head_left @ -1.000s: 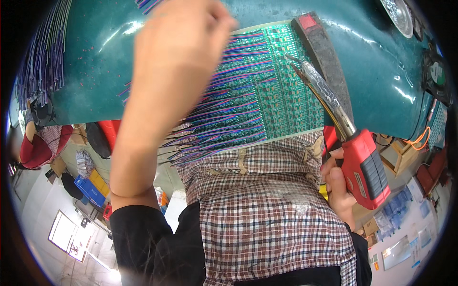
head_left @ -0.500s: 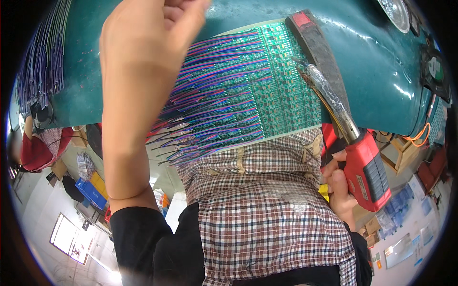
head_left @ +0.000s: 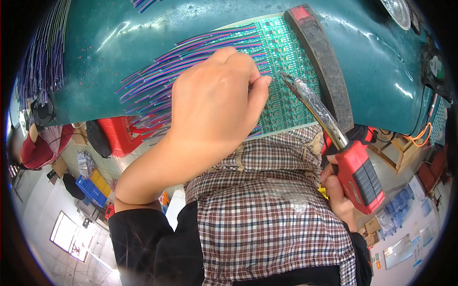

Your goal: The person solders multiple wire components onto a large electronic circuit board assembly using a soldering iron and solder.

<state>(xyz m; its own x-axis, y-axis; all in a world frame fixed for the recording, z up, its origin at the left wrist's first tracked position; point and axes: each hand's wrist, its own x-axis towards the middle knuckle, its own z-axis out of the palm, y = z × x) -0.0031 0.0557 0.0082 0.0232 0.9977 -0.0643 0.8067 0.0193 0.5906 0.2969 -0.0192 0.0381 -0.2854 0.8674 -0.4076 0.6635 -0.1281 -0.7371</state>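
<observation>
A green circuit board made of repeated rows lies at the table's near edge. Thin red, blue and dark wires fan out leftward from it. My left hand is over the wires, thumb and forefinger pinched close to the board's middle; whatever is between the fingertips is hidden. With my right hand I grip a red and black soldering gun. Its metal barrel is wrapped in crinkled foil, and the tip points at the board just right of my left fingertips. A dark bar with a red end lies along the board's right edge.
More wires hang in a bundle at the table's far left, and a few wire ends show at the top. A metal dish sits at the upper right. A red stool stands below the table. Another person's red sleeve is at left.
My left hand has come down from the table's far side to the board, and its fingers have closed into a pinch. The soldering gun's tip has shifted left over the board.
</observation>
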